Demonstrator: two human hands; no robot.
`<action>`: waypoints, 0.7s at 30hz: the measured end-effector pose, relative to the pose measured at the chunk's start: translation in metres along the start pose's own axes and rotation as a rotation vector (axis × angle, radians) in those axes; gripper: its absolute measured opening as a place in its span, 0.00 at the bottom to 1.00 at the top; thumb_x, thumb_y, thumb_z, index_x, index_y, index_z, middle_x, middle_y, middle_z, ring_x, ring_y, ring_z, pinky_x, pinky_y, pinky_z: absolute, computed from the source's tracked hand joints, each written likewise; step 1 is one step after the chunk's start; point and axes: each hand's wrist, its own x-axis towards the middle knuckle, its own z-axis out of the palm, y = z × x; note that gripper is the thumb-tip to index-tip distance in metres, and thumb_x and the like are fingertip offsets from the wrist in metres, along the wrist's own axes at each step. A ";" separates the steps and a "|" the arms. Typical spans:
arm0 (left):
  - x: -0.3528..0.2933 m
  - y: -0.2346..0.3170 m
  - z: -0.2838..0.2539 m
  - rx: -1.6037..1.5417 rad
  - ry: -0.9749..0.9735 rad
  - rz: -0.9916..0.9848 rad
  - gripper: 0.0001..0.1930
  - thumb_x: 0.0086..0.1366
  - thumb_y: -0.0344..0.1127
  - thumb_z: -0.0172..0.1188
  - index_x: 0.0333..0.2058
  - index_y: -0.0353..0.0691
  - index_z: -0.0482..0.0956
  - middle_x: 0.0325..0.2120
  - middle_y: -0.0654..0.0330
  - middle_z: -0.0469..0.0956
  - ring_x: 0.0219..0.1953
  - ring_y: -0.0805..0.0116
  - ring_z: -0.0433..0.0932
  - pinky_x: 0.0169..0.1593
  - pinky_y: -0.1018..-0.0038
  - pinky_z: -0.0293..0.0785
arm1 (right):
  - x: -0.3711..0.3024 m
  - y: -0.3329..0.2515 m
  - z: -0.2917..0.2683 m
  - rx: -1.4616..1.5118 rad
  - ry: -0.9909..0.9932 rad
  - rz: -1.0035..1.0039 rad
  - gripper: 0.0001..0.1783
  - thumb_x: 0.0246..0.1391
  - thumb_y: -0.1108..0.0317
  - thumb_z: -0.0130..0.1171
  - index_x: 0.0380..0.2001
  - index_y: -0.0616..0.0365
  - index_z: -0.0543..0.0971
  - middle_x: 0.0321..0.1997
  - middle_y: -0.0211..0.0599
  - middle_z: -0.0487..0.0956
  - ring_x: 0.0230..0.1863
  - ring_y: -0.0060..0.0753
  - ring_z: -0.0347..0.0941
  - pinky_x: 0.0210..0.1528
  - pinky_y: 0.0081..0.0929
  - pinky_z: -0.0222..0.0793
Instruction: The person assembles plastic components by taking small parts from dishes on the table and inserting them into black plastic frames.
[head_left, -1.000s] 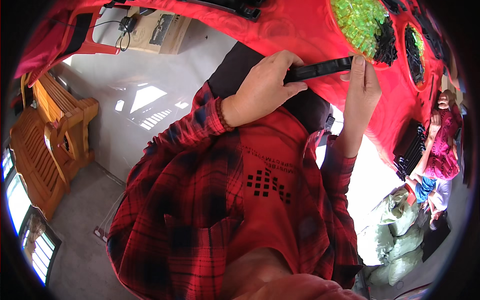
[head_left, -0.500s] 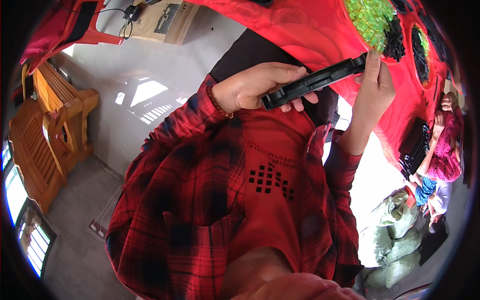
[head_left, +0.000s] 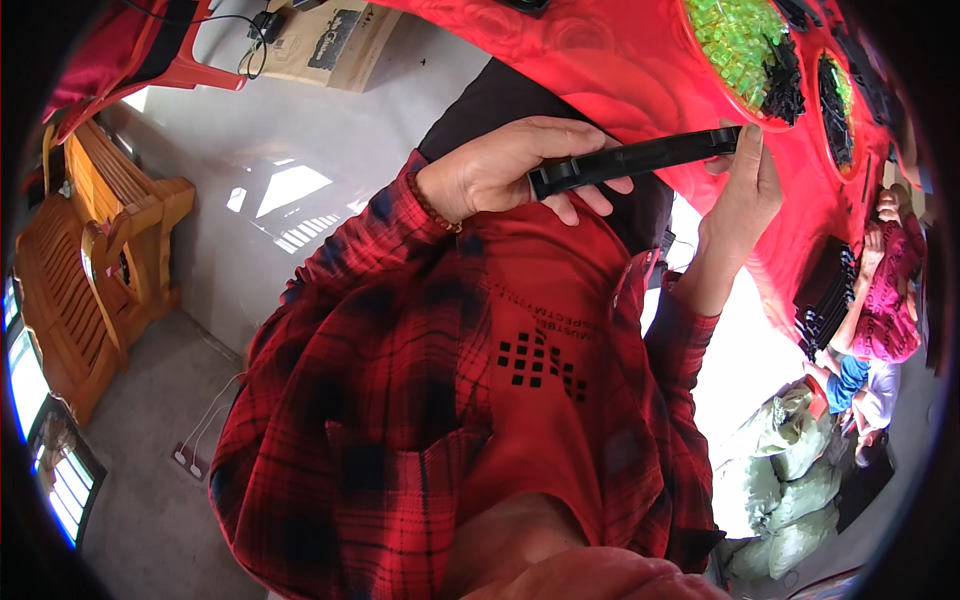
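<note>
A long black plastic bar-shaped part [head_left: 640, 158] is held slantwise between my hands, its right end higher than its left. My left hand [head_left: 515, 168] supports the left end, thumb above and fingers spread beneath. At the other end, my right hand [head_left: 745, 180] pinches the part between thumb and fingers. Beyond it, on the red-covered table [head_left: 590, 65], lies a round red-rimmed tray of small yellow-green pieces [head_left: 735, 45] with small black pieces [head_left: 783, 88] at its side. A smaller tray [head_left: 835, 115] beside it also holds black and green pieces.
Wooden slatted bench [head_left: 90, 260] stands at left, with a red plastic chair [head_left: 190, 65] and a cardboard box [head_left: 325, 45] farther off. To the right are stacked black parts [head_left: 828, 290], pale sacks [head_left: 795, 490] and another person in a pink patterned top [head_left: 890, 300].
The black part has rolled in my hands, so its ribbed hollow side is turned away and a smoother side shows. Its right end has dropped slightly, with my right hand.
</note>
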 end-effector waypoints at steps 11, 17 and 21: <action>0.011 -0.014 0.018 0.179 0.192 0.175 0.15 0.75 0.45 0.47 0.43 0.39 0.71 0.32 0.62 0.77 0.22 0.79 0.73 0.21 0.83 0.67 | -0.019 -0.002 0.007 -0.488 0.074 -0.378 0.17 0.59 0.65 0.59 0.48 0.62 0.77 0.36 0.37 0.75 0.36 0.29 0.69 0.41 0.30 0.64; 0.012 -0.019 0.018 0.432 0.326 0.246 0.15 0.75 0.46 0.46 0.47 0.39 0.69 0.28 0.66 0.72 0.22 0.81 0.72 0.23 0.84 0.68 | -0.053 -0.003 0.019 -0.496 -0.323 -0.343 0.29 0.43 0.68 0.71 0.51 0.56 0.75 0.46 0.37 0.70 0.45 0.33 0.66 0.51 0.36 0.57; 0.011 -0.019 0.022 0.542 0.356 0.323 0.16 0.75 0.47 0.47 0.46 0.38 0.69 0.26 0.66 0.71 0.21 0.81 0.71 0.21 0.83 0.69 | -0.052 0.000 0.023 -0.566 -0.371 -0.363 0.34 0.40 0.70 0.70 0.54 0.55 0.71 0.47 0.39 0.68 0.48 0.37 0.66 0.51 0.39 0.55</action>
